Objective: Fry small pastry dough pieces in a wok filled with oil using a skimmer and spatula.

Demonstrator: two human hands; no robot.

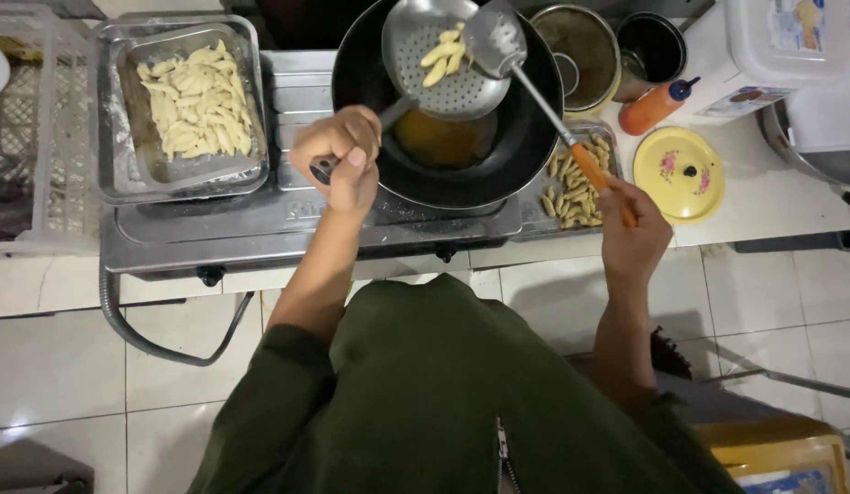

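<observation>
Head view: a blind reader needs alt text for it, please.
Left hand holds a strainer of pale dough pieces over a black wok of oil. Right hand holds an orange-handled spatula against it.

Both hands over black wok (498, 155) w/ oil: left hand (341, 157) w/ perforated skimmer (443, 64), right hand (631, 230) w/ orange-handled spatula (525, 78).
</observation>
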